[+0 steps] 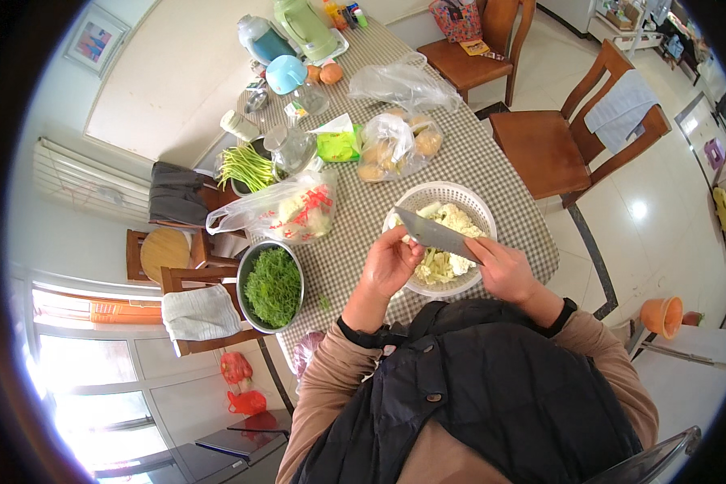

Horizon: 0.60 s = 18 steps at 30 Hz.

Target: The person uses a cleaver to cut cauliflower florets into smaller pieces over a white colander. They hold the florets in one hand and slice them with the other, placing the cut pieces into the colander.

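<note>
My right hand (505,269) grips a kitchen cleaver (438,236), its wide metal blade slanting up to the left across a white plastic colander (490,209). Cut cauliflower florets (454,218) lie in the colander, partly hidden under the blade. At the colander's left rim, my left hand (392,263) pinches a small pale piece, seemingly cauliflower, close to the blade; the fingers cover most of it. Left of that hand stands a steel bowl (302,290) full of feathery green herbs (272,287). A clear plastic bag (296,212) with red print holds more cauliflower behind the bowl.
The table wears a checked cloth (345,272). Beyond the colander are a bag of potatoes (399,148), a green tissue pack (337,145), a glass jar (290,148) and green stalks (246,167). Thermos flasks (305,30) stand at the far end. Wooden chairs (544,151) flank the table.
</note>
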{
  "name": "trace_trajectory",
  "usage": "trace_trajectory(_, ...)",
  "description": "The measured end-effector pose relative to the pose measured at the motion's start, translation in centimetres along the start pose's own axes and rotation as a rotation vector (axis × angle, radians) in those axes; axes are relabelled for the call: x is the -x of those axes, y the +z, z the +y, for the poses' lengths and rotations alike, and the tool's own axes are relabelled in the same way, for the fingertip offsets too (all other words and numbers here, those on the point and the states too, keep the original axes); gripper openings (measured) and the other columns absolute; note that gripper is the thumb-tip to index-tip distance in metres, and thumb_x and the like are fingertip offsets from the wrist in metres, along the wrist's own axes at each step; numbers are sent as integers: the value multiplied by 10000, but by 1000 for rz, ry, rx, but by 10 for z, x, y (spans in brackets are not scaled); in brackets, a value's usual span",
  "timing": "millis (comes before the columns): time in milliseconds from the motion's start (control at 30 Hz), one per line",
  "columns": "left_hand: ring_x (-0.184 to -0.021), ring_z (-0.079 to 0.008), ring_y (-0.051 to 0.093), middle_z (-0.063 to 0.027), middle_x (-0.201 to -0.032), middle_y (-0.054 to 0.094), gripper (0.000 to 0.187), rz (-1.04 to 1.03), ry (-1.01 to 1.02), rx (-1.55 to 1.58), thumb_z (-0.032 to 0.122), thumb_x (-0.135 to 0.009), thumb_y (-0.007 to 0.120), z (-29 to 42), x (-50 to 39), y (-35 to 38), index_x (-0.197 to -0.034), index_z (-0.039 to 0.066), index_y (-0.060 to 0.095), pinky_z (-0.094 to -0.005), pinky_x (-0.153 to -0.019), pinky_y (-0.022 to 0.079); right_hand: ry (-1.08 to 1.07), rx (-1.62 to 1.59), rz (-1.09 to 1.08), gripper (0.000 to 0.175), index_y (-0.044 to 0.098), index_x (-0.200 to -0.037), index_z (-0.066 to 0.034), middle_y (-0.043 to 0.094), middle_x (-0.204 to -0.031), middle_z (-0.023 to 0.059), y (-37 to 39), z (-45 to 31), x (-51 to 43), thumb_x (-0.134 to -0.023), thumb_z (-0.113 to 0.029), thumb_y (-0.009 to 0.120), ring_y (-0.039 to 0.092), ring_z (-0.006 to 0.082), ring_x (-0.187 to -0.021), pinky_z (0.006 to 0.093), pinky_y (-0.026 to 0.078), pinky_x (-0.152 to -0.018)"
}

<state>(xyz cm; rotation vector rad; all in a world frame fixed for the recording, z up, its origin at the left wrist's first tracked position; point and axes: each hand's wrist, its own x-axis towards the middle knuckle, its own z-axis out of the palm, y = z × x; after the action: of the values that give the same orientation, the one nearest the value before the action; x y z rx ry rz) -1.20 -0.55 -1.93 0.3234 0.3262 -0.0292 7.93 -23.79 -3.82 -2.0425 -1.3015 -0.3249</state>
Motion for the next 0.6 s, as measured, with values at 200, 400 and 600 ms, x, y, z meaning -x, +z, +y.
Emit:
trace_trajectory(200, -819, -205, 593, -105, -888, 615, 180, -43, -1, -234, 136, -996, 486, 4, 8, -1, -1098, 1, 549, -268, -723, 520, 160, -109, -22, 345, 629, -1200, -14, 684, -952, 146, -9, 13, 32, -860, -44, 582, 669, 302, -735, 358, 551, -639)
trace_trajectory(400, -906, -181, 609, -107, -1108, 577, 389, 114, 11, -450, 49, -987, 513, -2, 3, -1, -1364, 3, 428, -272, -795, 534, 299, -262, -28, 297, 614, -1157, 77, 674, -945, 221, -10, 11, 33, -889, -50, 607, 660, 362, -749, 385, 523, -643)
trace_trajectory(600, -1209, -324, 574, -227, -1267, 548, 386, 195, 53, -526, -26, -967, 502, -3, 2, -1, -1338, -2, 398, -345, -1007, 526, 326, -279, 12, 282, 634, -1161, 26, 677, -911, 192, -7, 8, 23, -893, -60, 604, 664, 334, -734, 367, 534, -635)
